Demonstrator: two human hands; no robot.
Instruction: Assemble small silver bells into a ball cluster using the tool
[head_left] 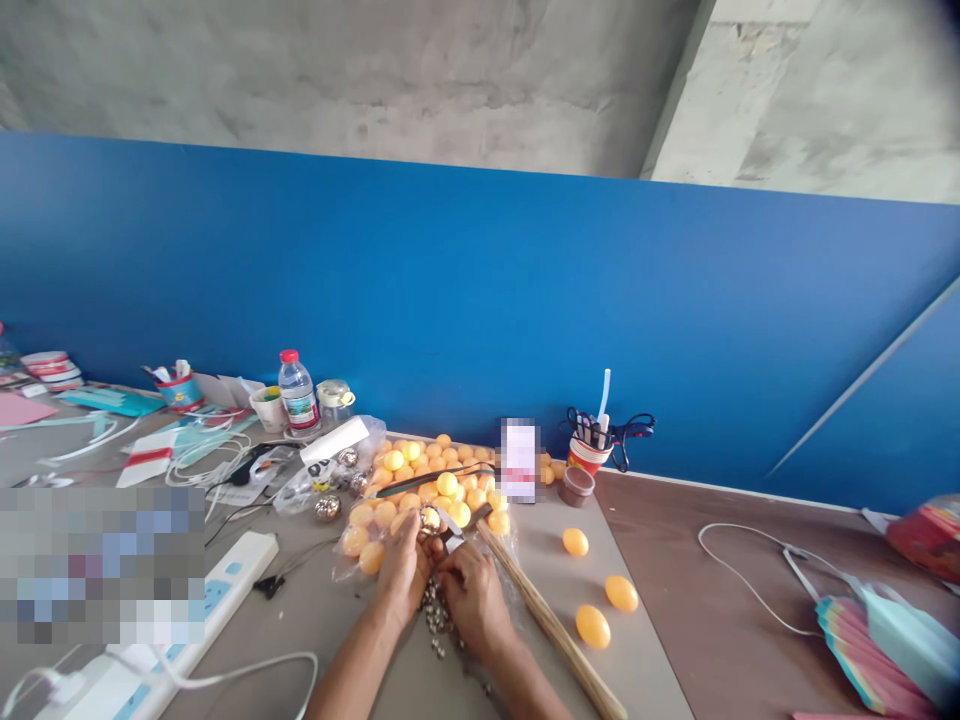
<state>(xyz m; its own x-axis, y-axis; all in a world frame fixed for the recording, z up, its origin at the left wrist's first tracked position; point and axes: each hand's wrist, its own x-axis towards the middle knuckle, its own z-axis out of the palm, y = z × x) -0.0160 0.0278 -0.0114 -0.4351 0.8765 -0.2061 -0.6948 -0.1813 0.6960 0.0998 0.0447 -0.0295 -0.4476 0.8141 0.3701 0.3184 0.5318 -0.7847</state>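
Observation:
My left hand (405, 570) is closed around a ping-pong ball (430, 519), orange with silvery bits on its surface. Close beside it, my right hand (472, 590) has its fingers pinched together near the ball. A small grey-and-white piece (452, 538) shows by the right fingertips; its kind is unclear. Under both hands lies a loose heap of small shiny metal beads (438, 615). Behind them spreads a clear plastic bag of orange ping-pong balls (420, 465). Several silvery balls (328, 508) lie left of the bag.
A hammer (555, 610) with a wooden handle lies right of my hands. Loose orange balls (593, 627) sit beyond it. A phone (520, 460) stands at the back, near a paper cup (589, 452) of tools. Left are a power strip (217, 600) and a water bottle (298, 395).

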